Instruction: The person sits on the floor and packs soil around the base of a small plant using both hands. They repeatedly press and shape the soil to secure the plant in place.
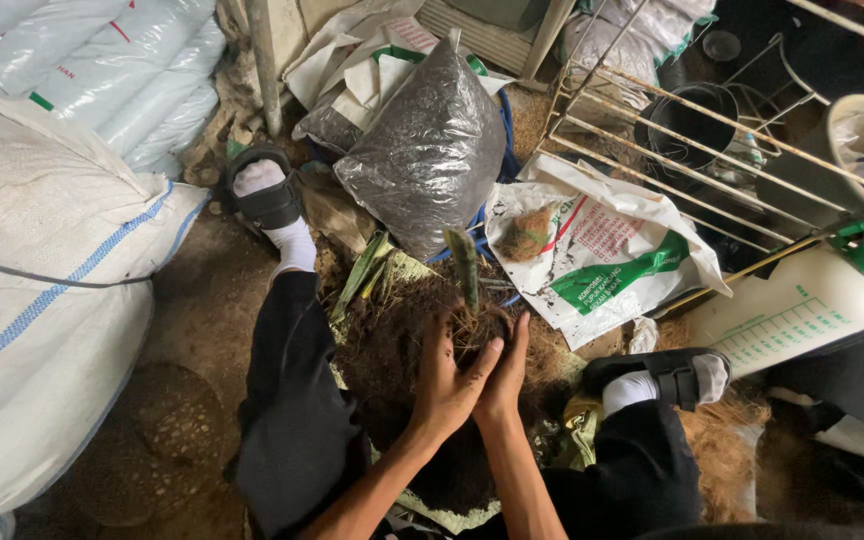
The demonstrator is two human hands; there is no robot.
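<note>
Head view: both hands cup a plant's root ball point(480, 330) over a soil heap point(387, 350), left hand point(444, 385) and right hand point(505, 375) closed around it, its green shoot point(465, 265) rising on the far side, between the sandalled feet.

Soft dim daylight, sharp focus, wide-angle edge distortion.

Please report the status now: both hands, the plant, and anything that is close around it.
Left hand and right hand cupped around root ball, grip closed. Plant upright above soil pile. Clear soil bag just behind; white sack to the right.
</note>
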